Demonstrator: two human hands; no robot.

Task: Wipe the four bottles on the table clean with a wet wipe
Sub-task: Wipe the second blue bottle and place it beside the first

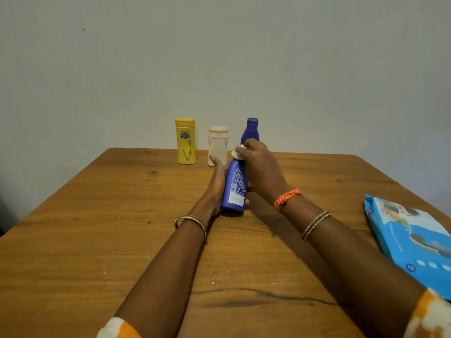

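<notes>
Blue bottle (pixel 234 185) is held mid-table, base on or just above the wood, top tilted toward the far edge; exact contact with the table (pixel 97 215) cannot be told. Left hand (pixel 217 181) is laid along the bottle's left side, fingers straight and pressed flat against it, thumb apparently hooked under near the base: judged a brace so the bottle is kept from rolling or sliding while rubbed. Right hand (pixel 260 167) is curled over the top end, a white wet wipe (pixel 238 152) pinched in the fingertips and pressed onto the cap and shoulder area. Wiping of this bottle is judged in progress at the upper part; the label side is turned toward the camera. Three more bottles are stood upright in a row at the far edge by the wall: yellow bottle (pixel 186 141) leftmost, white bottle (pixel 217 145) in the middle, purple bottle (pixel 251 130) right, partly hidden behind the right hand. Whether those are already wiped cannot be told. Blue wipes pack (pixel 412 240) is left flat at the near right edge, within easy reach of the right hand for a fresh wipe.
</notes>
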